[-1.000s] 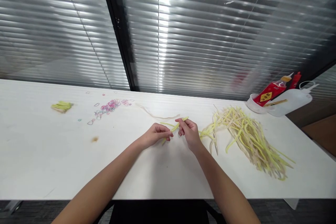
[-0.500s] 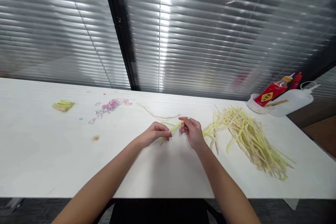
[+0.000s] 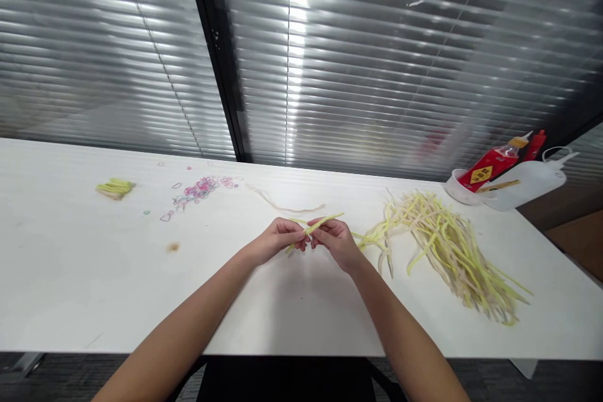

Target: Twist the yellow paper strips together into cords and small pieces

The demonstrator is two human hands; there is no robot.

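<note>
Near the middle of the table, my left hand (image 3: 286,239) pinches a thin, soft-looking yellow strip (image 3: 325,220) between thumb and fingers. My right hand (image 3: 335,242) is closed on the same strip, close beside the left fingertips. One end sticks out to the upper right above the right hand; a short piece shows below the left fingers. Where the hands meet, the fingers partly hide the strip. Behind them, a single beige strip (image 3: 287,208) lies curved on the table. To the right spreads a large loose pile of yellow and beige strips (image 3: 447,251).
Small pink and purple rubber bands (image 3: 200,189) lie scattered at left, past a brown stain (image 3: 173,247). Farther left is a small yellow bundle (image 3: 115,188). At the back right stand a clear tub (image 3: 459,190), a red bottle (image 3: 487,168) and a white squeeze bottle (image 3: 530,185).
My right hand has moved left and slightly down, up against the left fingertips. More of the yellow strip now sticks out past it. The left hand has hardly moved.
</note>
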